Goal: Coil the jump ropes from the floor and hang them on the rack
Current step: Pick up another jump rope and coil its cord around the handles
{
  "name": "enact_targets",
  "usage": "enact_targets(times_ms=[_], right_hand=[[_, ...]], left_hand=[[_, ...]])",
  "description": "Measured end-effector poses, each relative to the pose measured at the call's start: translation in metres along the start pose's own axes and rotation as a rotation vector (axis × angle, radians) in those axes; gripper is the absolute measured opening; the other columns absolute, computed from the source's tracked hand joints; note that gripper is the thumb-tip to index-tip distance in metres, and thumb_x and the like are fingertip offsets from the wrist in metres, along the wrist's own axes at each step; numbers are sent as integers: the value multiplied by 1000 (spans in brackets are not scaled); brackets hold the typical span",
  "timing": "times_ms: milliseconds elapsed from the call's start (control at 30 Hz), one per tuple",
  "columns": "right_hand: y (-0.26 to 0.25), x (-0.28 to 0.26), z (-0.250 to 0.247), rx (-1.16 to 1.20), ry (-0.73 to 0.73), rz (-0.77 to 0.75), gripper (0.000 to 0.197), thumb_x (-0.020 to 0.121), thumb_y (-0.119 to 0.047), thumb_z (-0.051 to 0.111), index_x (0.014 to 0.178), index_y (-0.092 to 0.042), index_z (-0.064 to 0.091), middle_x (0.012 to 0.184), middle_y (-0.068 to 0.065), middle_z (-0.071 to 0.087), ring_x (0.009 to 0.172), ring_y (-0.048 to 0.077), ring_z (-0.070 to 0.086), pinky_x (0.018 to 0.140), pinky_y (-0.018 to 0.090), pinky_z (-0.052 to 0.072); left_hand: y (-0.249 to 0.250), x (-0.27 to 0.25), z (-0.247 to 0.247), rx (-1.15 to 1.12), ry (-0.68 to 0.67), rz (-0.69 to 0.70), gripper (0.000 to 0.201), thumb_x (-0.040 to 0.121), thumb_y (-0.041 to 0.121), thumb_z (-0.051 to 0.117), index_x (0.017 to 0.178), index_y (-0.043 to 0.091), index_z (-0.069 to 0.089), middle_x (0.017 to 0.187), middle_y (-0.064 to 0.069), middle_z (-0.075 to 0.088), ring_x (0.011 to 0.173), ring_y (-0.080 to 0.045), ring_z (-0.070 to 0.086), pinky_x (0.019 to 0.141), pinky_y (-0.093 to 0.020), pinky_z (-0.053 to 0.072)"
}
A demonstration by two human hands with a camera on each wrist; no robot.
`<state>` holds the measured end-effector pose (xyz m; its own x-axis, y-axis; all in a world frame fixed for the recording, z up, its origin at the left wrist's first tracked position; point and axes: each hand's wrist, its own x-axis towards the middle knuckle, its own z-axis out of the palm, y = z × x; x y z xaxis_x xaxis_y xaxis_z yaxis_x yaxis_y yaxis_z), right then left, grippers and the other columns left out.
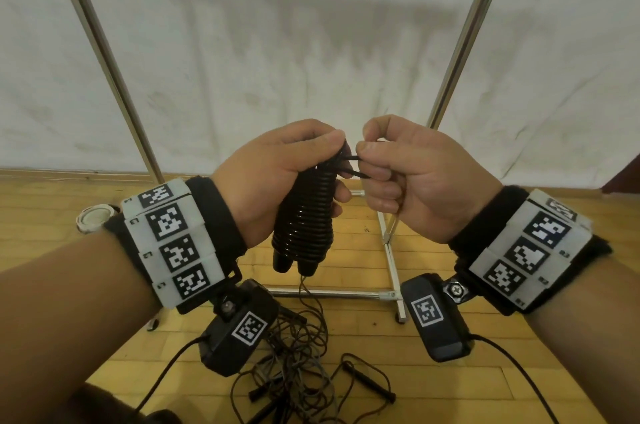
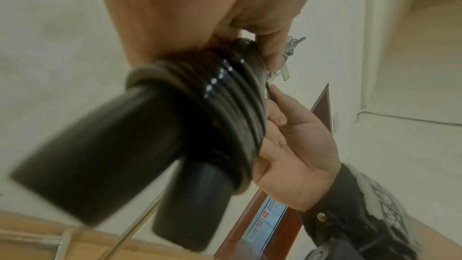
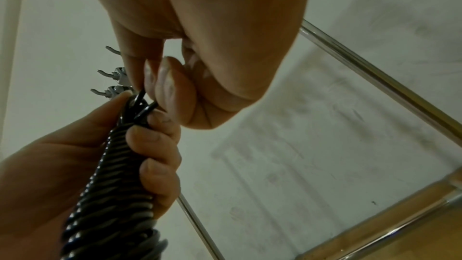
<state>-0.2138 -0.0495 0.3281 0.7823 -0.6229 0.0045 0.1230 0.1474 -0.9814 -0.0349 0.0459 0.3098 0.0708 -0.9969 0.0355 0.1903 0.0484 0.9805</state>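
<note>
My left hand [image 1: 277, 181] is wrapped around the wound jump rope [image 1: 304, 215], fingers curled about the two black handles [image 2: 125, 145] with the cord lying round them in tight turns, held upright at chest height in front of the rack [image 1: 464, 35]. My right hand [image 1: 415, 174] is closed in a pinch on the loose loop [image 1: 349, 165] of cord at the top of the bundle, thumb and forefinger clamped on it; the right wrist view shows that loop [image 3: 147, 106] coming out just above the left index finger. Judgement: the winding of this rope is essentially finished and I am on the securing step, tucking or drawing the end loop so the turns hold. A thin tail of cord [image 1: 304, 288] hangs from the bottom of the handles toward the floor; I cannot tell whether it belongs to this rope or to the pile. Next move calls for snugging the loop without letting the top turns slip, then lifting the bundle to one of the hooks [image 3: 105, 75] visible above the hands. More ropes [image 1: 294, 354] lie tangled on the wooden floor [image 1: 519, 337] below, near the rack's base bar, not yet coiled.
</note>
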Motion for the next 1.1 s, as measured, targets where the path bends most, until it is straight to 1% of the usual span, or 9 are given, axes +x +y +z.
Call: enact_targets(times_ms=[233,400,500,567,667,767,867,1000,1100], right_hand=[[-2,0,-7,12,15,28,17,99,-2,54,105,-15,44,60,2,36,47,14,30,46,30,23],[4,2,-5,-6,38,47,19,98,0,55,105,-15,45,57,1,38,45,14,30,43,28,23],[4,0,-5,-24,29,58,20,97,-1,56,106,-15,46,57,1,39,45,14,30,44,29,23],[2,-2,-6,-50,34,65,20,97,-1,56,107,-15,46,57,2,39,45,14,31,45,30,21],[-1,-3,-2,-108,64,71,20,97,1,56,106,-14,46,58,2,39,46,15,28,50,35,15],[-3,-4,5,-195,111,40,19,96,3,56,103,-12,47,57,2,39,47,16,26,50,36,14],[-5,-5,10,-331,145,-16,17,96,4,56,101,-10,48,58,6,38,45,16,26,47,33,17],[0,-8,15,-567,176,-91,13,96,-2,61,103,-5,51,56,2,41,44,11,33,45,22,30],[-2,-10,17,-687,186,-169,13,94,-4,63,100,-8,52,50,-7,45,41,5,36,44,18,34]], left_hand=[[-1,-4,-6,82,-55,39,12,93,23,69,101,15,72,89,-5,69,83,-28,72,81,-46,60],[0,-4,-10,451,-48,135,23,81,27,82,98,21,68,81,5,70,74,-19,72,67,-29,59],[0,-6,-9,557,-90,140,31,78,40,85,100,29,66,83,5,71,77,-23,75,69,-32,61],[1,-8,-9,692,-102,170,27,83,50,79,102,39,64,86,7,74,79,-18,76,72,-33,63],[-2,-8,-11,1070,-53,280,19,97,55,65,108,44,55,82,18,67,74,-1,65,62,-13,46],[-8,-5,-6,1319,-38,314,26,94,61,48,109,42,39,83,19,54,73,-1,57,58,-14,35],[-17,1,-1,1438,-43,340,28,97,57,44,106,34,32,85,18,44,69,-4,49,58,-17,30],[-30,5,1,1527,5,385,34,101,51,41,117,20,43,98,9,53,73,-14,51,56,-20,31],[-32,5,4,1545,41,390,26,103,48,43,114,25,40,93,9,52,65,-10,47,52,-18,24]])
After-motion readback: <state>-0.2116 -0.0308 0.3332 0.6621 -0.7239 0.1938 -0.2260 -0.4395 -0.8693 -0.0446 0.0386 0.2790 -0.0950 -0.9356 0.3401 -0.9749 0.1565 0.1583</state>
